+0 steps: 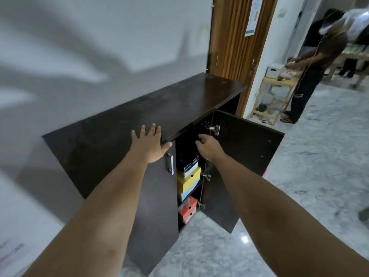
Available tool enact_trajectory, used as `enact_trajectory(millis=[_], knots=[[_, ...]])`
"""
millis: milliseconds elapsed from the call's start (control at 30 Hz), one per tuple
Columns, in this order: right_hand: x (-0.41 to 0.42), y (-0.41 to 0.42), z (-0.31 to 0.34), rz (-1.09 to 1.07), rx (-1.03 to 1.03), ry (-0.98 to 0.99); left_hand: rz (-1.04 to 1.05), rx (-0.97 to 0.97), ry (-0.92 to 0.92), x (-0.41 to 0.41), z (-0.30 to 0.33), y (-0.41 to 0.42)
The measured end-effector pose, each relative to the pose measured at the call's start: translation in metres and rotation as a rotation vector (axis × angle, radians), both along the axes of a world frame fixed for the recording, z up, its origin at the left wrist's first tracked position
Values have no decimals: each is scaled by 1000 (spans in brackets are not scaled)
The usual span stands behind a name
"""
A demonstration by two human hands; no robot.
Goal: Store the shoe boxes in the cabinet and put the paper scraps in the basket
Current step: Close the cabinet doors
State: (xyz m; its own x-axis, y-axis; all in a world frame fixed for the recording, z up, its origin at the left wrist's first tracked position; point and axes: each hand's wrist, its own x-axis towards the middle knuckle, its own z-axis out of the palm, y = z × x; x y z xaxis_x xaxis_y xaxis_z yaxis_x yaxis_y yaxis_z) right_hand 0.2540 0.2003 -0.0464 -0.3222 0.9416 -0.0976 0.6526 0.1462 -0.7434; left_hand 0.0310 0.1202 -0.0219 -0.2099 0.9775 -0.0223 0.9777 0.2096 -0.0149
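1. The left hand point(148, 144) lies flat on the front edge of the dark cabinet point(123, 124), fingers spread and holding nothing; it appears to brace the body while the other arm works.
2. Just right of that hand, the left door point(153, 206) stands closed or nearly so, its metal handle point(170, 163) untouched.
3. In the open bay beside it, the shoe boxes are already stacked on shelves: a dark box with a white label point(188, 163) on top, a yellow box point(187, 181) under it, a pale blue box point(182, 195) below that, and an orange-red box point(187, 209) lowest. Judging by this, the storing part looks largely done.
4. The right hand point(208, 145) reaches into the upper part of the bay with its fingers loosely curled, empty as far as can be seen; whether it touches anything inside cannot be told in the dark.
5. The right door point(245, 156) hangs wide open, so closing up is probably still to do.
6. Neither paper scraps nor a basket are in view, so that half of the task cannot be judged done.
7. Far right, another person point(311, 72) stands at a wooden rack point(277, 96), well apart from the work.
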Motion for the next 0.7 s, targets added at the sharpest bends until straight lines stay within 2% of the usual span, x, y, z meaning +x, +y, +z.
enact_trajectory(millis=[100,167,233,300,433,533,633,700], knots=[[56,46,21,-171,242,-196,-33,16,36,4,-5,14],[91,71,31,-271,307,-384,-30,20,50,3,-8,16],[122,92,31,-328,222,-518,-30,40,66,0,-12,18],[149,107,25,-378,96,-553,-32,55,70,-1,-14,19],[166,108,22,-347,102,-625,-31,79,84,-4,-15,17],[161,92,27,-305,83,-508,-30,83,77,-4,-14,13],[149,64,20,-272,14,-254,-40,85,72,-2,-14,9],[136,34,7,-288,-127,-30,-45,82,69,-2,-14,7]])
